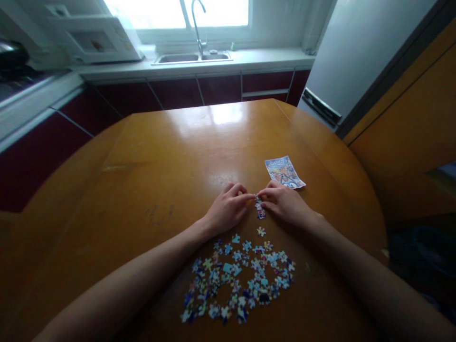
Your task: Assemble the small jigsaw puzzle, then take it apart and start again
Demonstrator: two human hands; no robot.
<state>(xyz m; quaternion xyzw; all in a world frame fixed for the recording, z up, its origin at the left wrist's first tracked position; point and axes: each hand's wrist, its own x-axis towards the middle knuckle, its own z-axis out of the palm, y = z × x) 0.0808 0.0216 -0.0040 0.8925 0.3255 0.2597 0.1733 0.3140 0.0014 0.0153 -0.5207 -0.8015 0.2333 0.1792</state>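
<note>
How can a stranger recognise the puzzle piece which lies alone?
On the brown table, find the large pile of loose pieces. Beyond its far edge, before the narrow strip of pieces, lies the puzzle piece. Unlike its neighbours, it sits alone between pile and strip.

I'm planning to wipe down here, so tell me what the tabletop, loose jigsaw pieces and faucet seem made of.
Tabletop: probably wood, glossy varnish, judging by its orange-brown colour and bright reflection. Loose jigsaw pieces: likely printed cardboard, being flat and multicoloured; finish unclear. Faucet: apparently metal, smooth and silvery grey.
</note>
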